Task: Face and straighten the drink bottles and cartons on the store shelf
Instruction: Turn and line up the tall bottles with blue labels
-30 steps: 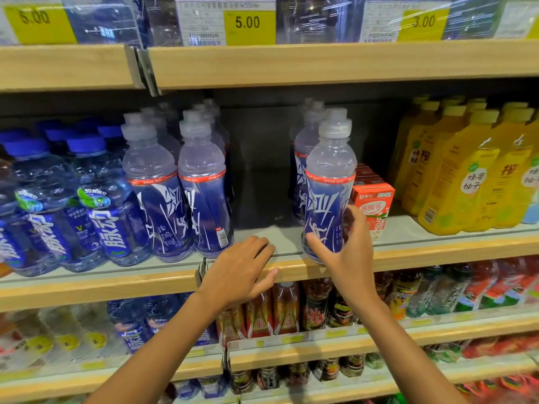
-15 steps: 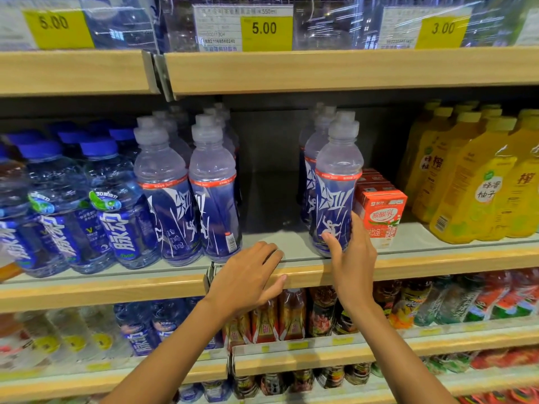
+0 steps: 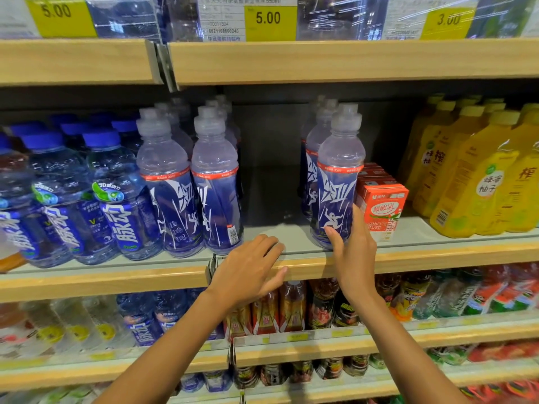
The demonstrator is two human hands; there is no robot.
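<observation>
A person is facing drinks on a store shelf (image 3: pixel 437 252); the front bottle (image 3: pixel 339 182) is standing at the edge beside red cartons (image 3: pixel 382 199), label forward; the next move likely calls for filling the gap leftward; the right hand (image 3: pixel 354 255) is gripping its base, the left hand (image 3: pixel 248 269) resting spread, empty, on the lip.

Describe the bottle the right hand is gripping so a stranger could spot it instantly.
On the middle shelf, find the empty gap between the purple sports bottles. Right of it, the front purple sports bottle stands beside the red milk-drink carton. Only it has a right hand around its base.
</observation>
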